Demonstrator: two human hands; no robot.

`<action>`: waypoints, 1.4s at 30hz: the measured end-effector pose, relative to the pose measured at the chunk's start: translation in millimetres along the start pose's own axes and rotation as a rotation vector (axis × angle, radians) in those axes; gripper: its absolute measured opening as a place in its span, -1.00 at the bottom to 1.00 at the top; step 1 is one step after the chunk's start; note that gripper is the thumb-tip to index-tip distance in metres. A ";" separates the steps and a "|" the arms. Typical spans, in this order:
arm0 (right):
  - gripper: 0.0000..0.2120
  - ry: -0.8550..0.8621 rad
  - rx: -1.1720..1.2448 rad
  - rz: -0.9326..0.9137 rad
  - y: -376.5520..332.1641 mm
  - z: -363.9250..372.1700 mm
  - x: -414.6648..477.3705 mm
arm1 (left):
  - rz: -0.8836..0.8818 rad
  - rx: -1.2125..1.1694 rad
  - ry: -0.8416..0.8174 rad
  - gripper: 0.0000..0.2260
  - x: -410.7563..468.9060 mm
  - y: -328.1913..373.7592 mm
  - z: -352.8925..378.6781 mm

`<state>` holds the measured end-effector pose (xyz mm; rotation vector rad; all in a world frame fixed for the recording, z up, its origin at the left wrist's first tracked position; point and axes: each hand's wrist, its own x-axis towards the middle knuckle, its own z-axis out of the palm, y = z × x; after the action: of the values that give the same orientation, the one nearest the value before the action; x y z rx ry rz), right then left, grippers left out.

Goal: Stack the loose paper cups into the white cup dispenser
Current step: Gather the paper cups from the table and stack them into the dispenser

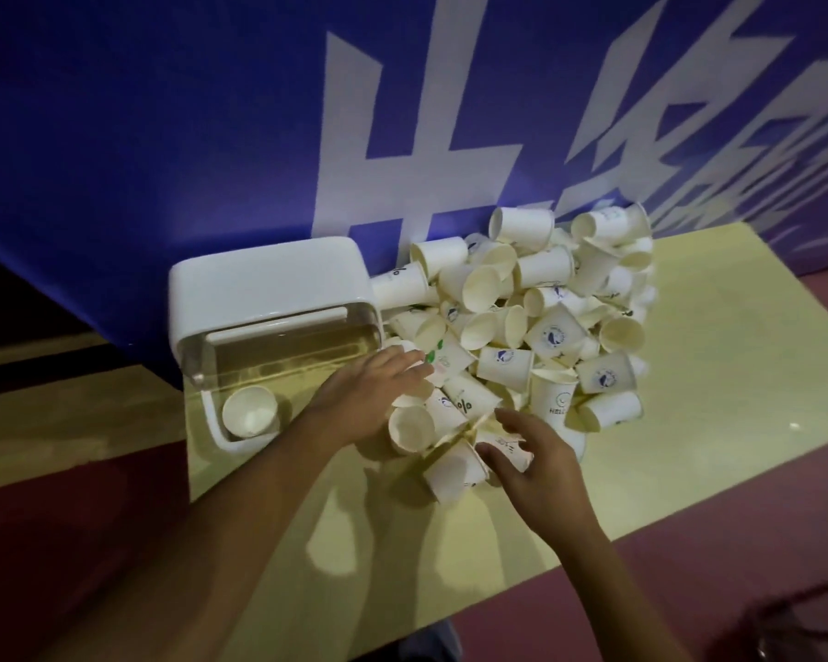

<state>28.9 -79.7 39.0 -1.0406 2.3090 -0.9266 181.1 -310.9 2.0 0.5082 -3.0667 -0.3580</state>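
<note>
head view, looking down, close to table (689, 375)

White paper cups (522, 322) with blue logos, white dispenser (268, 279), pale yellow table (689, 398), purple banner (163, 112)
</note>
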 end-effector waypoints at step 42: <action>-0.27 0.219 -0.183 -0.211 -6.8 18.9 207.6 | -0.689 -0.625 0.632 -0.37 11.5 77.3 -26.4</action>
<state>-84.8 -251.7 7.0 -1.3395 2.5392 -0.9640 147.1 -249.2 45.0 1.2945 -1.9555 -0.8998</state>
